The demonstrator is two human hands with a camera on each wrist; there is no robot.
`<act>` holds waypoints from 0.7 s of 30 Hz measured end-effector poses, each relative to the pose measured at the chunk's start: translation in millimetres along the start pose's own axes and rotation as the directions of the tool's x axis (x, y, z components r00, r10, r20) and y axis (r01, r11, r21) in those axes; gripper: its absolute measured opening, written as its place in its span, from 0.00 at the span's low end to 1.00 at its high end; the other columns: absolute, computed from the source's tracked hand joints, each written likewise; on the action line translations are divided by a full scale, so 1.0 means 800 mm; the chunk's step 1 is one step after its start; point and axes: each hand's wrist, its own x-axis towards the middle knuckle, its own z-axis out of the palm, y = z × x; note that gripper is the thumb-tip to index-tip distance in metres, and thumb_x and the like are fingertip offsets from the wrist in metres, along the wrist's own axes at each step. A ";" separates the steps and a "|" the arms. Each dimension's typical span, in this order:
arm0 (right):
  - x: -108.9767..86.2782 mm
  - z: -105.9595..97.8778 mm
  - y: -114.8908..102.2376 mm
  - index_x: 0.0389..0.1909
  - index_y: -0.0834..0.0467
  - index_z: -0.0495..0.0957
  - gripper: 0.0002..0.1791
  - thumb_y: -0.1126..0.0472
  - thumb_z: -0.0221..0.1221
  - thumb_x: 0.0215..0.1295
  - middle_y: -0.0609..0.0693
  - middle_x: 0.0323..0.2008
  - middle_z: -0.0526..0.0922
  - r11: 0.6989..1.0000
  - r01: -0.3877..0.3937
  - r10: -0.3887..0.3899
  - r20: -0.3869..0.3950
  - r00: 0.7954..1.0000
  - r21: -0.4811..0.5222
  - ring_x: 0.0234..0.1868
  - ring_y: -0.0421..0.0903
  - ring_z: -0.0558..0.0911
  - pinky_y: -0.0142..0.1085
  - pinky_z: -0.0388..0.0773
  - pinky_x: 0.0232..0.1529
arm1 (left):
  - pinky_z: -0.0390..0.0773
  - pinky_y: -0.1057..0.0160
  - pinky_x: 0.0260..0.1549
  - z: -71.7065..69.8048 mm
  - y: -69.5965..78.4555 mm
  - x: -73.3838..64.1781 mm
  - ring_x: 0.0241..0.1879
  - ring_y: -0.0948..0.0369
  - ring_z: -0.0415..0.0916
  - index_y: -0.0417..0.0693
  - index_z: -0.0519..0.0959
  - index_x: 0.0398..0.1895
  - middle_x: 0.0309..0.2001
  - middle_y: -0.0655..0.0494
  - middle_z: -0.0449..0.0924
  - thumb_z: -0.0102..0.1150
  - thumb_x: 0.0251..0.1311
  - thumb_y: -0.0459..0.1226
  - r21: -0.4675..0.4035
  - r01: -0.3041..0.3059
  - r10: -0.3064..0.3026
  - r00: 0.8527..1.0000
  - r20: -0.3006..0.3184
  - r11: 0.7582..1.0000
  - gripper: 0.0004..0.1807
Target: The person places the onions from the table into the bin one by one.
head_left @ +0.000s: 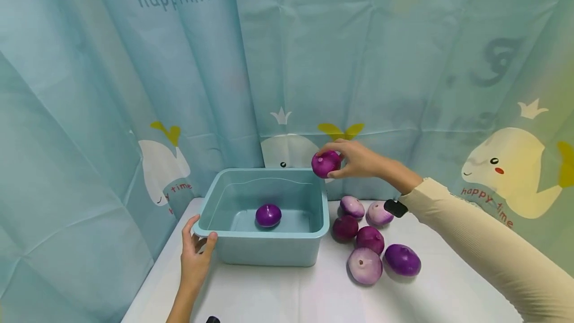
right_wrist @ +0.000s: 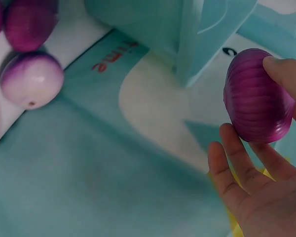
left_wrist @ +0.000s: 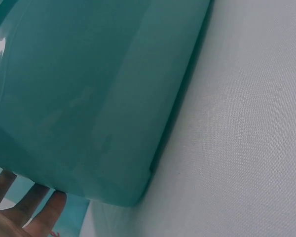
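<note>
Onion (head_left: 324, 167) sits pinched between the thumb and fingers of your right hand (head_left: 357, 159), near the bin (head_left: 269, 252)'s far right corner. Your left hand (head_left: 195, 259) curls loosely round the bin's near left corner. Inside the bin lies 1 dark onion (head_left: 268, 216); right of the bin lie 6 loose onions (head_left: 369, 240). You seem mid-transfer; next likely calls for clearing the bin's rim, then lowering gently.

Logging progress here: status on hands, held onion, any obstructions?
Right hand holding onion by back-right corner of bin. Left hand gripping its front-left corner. No obstruction visible.
</note>
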 end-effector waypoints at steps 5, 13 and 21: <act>0.024 0.014 -0.016 0.61 0.54 0.80 0.28 0.63 0.74 0.58 0.54 0.51 0.81 0.999 0.036 -0.037 0.046 0.998 0.024 0.50 0.52 0.78 0.53 0.82 0.47 | 0.74 0.74 0.44 0.000 0.000 0.001 0.54 0.60 0.73 0.57 0.51 0.80 0.72 0.37 0.66 0.58 0.74 0.37 0.005 -0.002 0.002 1.000 0.003 1.000 0.38; 0.070 0.034 -0.038 0.61 0.53 0.80 0.27 0.61 0.73 0.60 0.52 0.55 0.82 1.000 0.030 -0.028 0.152 0.988 -0.007 0.54 0.52 0.78 0.41 0.82 0.49 | 0.73 0.76 0.44 0.000 0.001 0.000 0.55 0.60 0.73 0.58 0.51 0.80 0.72 0.37 0.66 0.58 0.75 0.38 0.000 0.000 0.000 1.000 0.005 1.000 0.38; 0.105 0.063 -0.054 0.60 0.52 0.79 0.28 0.57 0.74 0.58 0.52 0.56 0.82 0.998 0.013 0.000 0.210 0.978 -0.064 0.56 0.52 0.78 0.42 0.80 0.52 | 0.73 0.74 0.44 0.000 0.001 -0.001 0.51 0.73 0.72 0.57 0.51 0.80 0.71 0.35 0.68 0.58 0.75 0.37 0.010 -0.014 0.014 1.000 -0.003 1.000 0.37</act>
